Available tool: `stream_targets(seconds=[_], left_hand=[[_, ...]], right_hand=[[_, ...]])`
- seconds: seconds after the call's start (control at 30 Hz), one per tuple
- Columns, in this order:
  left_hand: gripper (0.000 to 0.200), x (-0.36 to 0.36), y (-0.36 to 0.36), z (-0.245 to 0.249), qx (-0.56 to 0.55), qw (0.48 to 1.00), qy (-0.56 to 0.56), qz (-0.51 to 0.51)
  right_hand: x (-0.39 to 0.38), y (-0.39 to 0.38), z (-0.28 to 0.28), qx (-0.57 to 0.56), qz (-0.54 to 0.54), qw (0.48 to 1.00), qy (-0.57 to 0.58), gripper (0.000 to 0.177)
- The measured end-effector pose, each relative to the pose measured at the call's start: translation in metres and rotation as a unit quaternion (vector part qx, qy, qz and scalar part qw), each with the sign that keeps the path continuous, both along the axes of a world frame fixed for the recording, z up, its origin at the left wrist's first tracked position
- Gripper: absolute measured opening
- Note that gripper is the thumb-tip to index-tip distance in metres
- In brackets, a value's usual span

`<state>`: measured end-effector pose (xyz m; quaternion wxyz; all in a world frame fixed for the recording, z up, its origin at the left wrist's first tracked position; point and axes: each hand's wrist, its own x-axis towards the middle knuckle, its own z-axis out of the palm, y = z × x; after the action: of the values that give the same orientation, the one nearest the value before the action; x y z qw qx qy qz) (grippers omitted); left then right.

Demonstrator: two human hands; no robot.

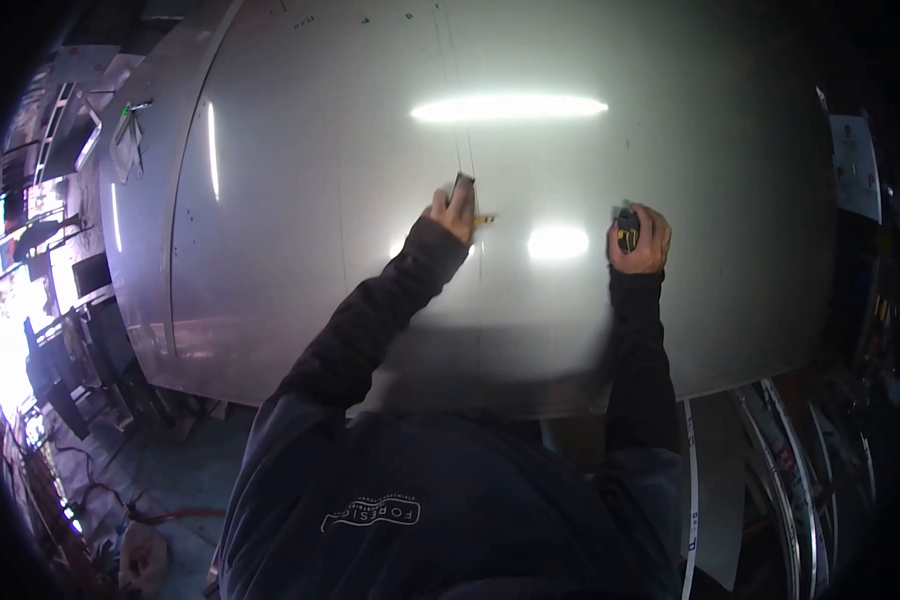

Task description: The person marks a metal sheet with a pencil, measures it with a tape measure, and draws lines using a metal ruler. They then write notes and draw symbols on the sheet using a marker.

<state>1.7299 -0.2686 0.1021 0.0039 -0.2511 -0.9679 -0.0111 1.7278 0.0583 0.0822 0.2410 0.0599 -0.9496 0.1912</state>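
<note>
Two hands at work on a big, shiny metal sheet [730, 300], well apart from each other. In the right hand [646, 242], a black and yellow tape measure [627, 233], with fingers wrapped round its case, maybe to keep it steady. In the left hand [452, 215], a small dark block [463, 184], with fingers clamped on it, near two thin lines [458, 140]; perhaps held there to stay in line with them. Cannot tell what kind of tool. Just beside that hand, a short yellow bit [485, 219], too blurry to name. On the dark top [450, 460], white print [380, 513], upside down, seeming to say "FORESIG"; smaller words too tiny to read. On the tape measure, no name clear enough to read.
</note>
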Motion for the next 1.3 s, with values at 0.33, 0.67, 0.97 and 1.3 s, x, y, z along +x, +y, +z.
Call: stream_targets(seconds=[0.33,0.67,0.97,1.3], left_hand=[[0.034,0.008,-0.011,-0.025,0.03,0.997,0.077,-0.001],[0.029,-0.026,-0.017,-0.01,-0.005,0.998,0.047,-0.044],[0.031,-0.04,-0.013,0.009,-0.027,0.998,0.043,-0.045],[0.041,-0.047,-0.023,-0.009,-0.029,0.999,0.04,-0.021]], right_hand=[[-0.01,0.005,-0.005,-0.013,0.007,1.0,0.024,0.039],[-0.01,0.004,-0.007,-0.003,0.008,1.0,0.014,0.041],[0.003,-0.001,-0.006,0.008,-0.003,1.0,0.009,0.04],[-0.006,-0.002,-0.001,-0.002,-0.005,1.0,-0.003,0.041]])
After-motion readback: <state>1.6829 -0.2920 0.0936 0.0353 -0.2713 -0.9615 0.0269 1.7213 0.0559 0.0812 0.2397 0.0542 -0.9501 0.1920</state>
